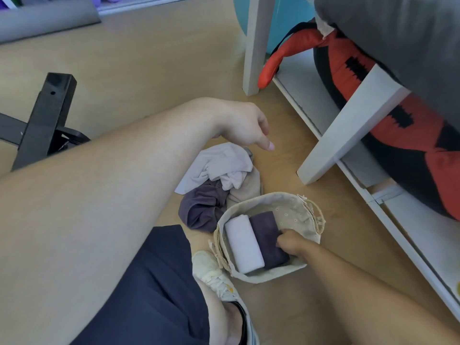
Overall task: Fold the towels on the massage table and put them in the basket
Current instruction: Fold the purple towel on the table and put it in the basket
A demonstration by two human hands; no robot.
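Observation:
A cloth-lined woven basket (286,206) sits on the wooden floor. Inside lie a folded pale lilac towel (245,244) and, beside it, a folded dark purple towel (267,236). My right hand (291,242) is down in the basket with its fingers curled on the dark purple towel's right edge. My left hand (245,125) hovers above the floor, fingers loosely curled, holding nothing. Just below it lies a crumpled heap: a pale lilac towel (219,164), a dark purple towel (201,207) and a beige towel (245,190).
White table legs (348,128) and a white low shelf rail (388,202) stand to the right, with a red and black bag (398,115) under a grey pad (398,33). A black metal frame (44,115) is at left. My shoe (214,275) touches the basket's near side.

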